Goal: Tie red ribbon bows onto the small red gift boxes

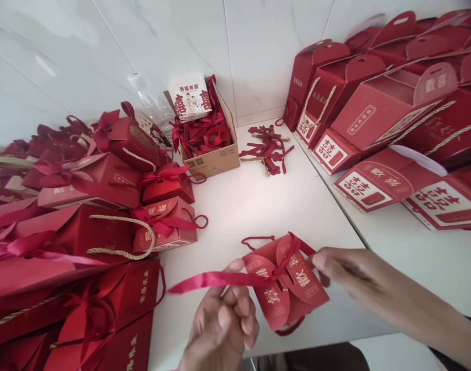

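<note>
A small red gift box with pale lettering rests near the table's front edge, its top flaps folded together. A red ribbon crosses its top, knotted in the middle, with one tail stretching left. Palm up, my left hand is at the box's left side below that tail, fingers curled and apart; a fingertip shows behind the ribbon. At the upper right corner my right hand pinches the ribbon's other end beside the box. Dark red cord handles stick out at the box's ends.
Ribbon-tied red boxes are piled at the left. An open cardboard box holds ribbons and cards at the back, near a plastic bottle. Loose ribbons lie beside it. Larger red boxes fill the right.
</note>
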